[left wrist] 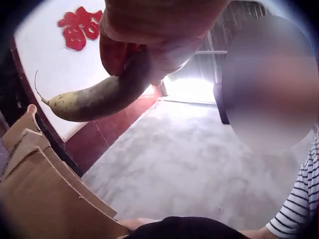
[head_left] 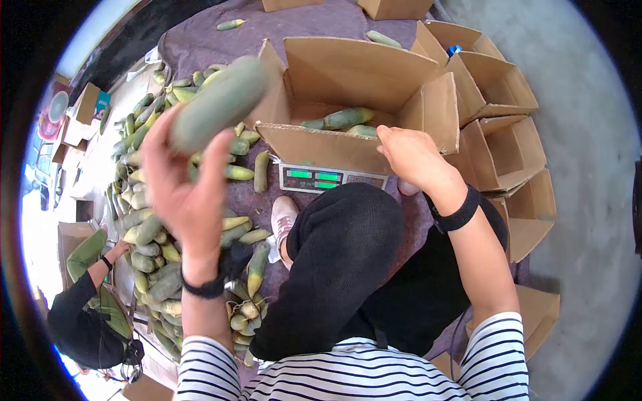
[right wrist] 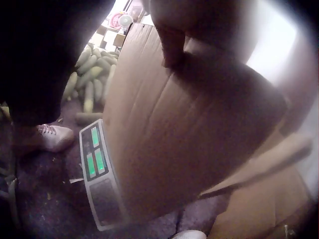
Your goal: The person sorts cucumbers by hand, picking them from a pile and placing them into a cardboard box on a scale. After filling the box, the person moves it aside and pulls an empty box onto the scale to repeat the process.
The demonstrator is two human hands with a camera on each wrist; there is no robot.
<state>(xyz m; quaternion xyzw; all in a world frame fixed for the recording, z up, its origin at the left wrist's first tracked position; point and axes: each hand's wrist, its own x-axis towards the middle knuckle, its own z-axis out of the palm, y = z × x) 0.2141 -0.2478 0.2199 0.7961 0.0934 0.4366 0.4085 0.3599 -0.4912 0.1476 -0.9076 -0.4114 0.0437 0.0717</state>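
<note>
Holds a green radish (head_left: 222, 101) in the curled fingers of the left hand (head_left: 187, 200), raised to the left of an open cardboard box (head_left: 354, 70). Grips this box by the near wall (head_left: 321, 144) in the fingers of the right hand (head_left: 411, 157), with more radishes (head_left: 349, 118) inside and a scale (head_left: 332, 178) underneath.

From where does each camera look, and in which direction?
Head: on the head, facing forward and down at the box; left grip, right grip, legs show.
Left wrist: on that wrist, facing past the green radish; grip and striped sleeve show.
Right wrist: likewise, facing the box's wall; grip and shoe show.
Head and right wrist share the scale.
</note>
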